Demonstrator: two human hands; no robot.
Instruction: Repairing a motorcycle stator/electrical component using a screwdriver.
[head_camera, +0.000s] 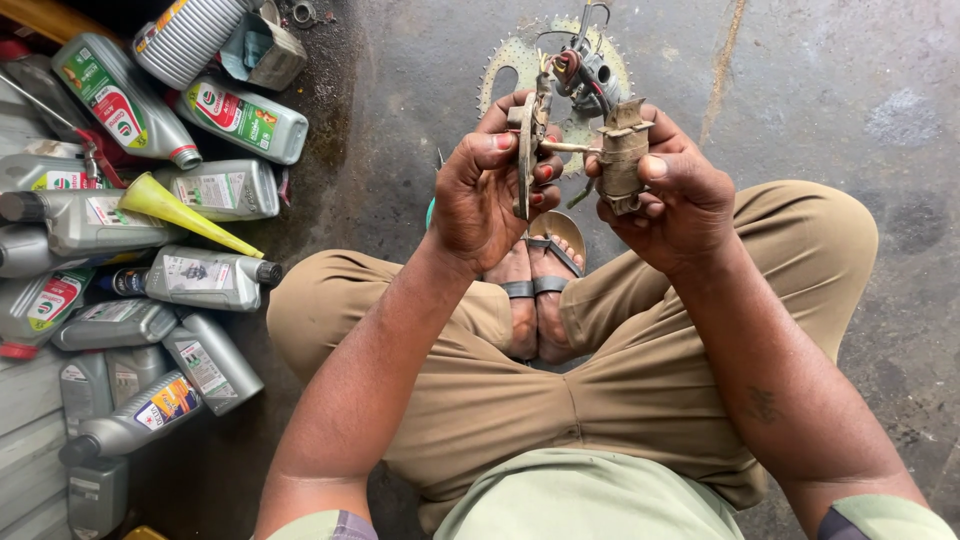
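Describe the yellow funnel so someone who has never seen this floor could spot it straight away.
Look to the pile of grey oil bottles lying on the floor beyond the person's left hand. The yellow funnel lies across the middle of that pile, wide mouth to the left and thin spout pointing down-right. It is the only bright yellow, cone-shaped thing among squat grey bottles.

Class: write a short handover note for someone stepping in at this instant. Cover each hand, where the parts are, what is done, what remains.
Left hand: grips a flat, worn metal plate, held edge-on.
Right hand: grips a grimy tan part.
A thin rod joins the two parts, both raised above the lap.
On the floor beyond: a sprocket. Grey oil bottles and a yellow funnel lie to the left.
Done: both parts in hand.
Left: parts are not yet separated.
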